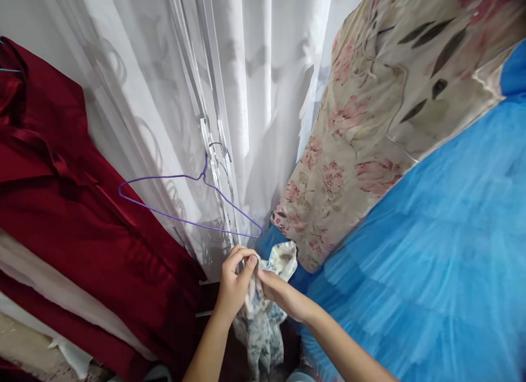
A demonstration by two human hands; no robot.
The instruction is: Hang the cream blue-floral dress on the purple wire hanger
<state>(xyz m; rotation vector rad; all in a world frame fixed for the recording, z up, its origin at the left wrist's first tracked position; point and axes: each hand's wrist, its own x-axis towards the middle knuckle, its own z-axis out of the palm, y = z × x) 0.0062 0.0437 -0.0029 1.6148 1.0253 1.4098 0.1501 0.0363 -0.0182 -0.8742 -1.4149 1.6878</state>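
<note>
Both my hands meet low in the middle of the view on a white cloth with a blue and grey floral print [263, 321], which hangs down between them. My left hand [234, 283] pinches its top edge with curled fingers. My right hand [279, 291] grips the bunched cloth just beside it. A purple wire hanger [184, 201] hangs empty just above my hands, its hook caught on the sheer white curtain [172, 97].
A dark red garment [61, 195] hangs at the left over white and beige fabric [49, 294]. A beige floral fabric [390, 113] drapes at the upper right. Blue layered tulle [431, 261] fills the right side.
</note>
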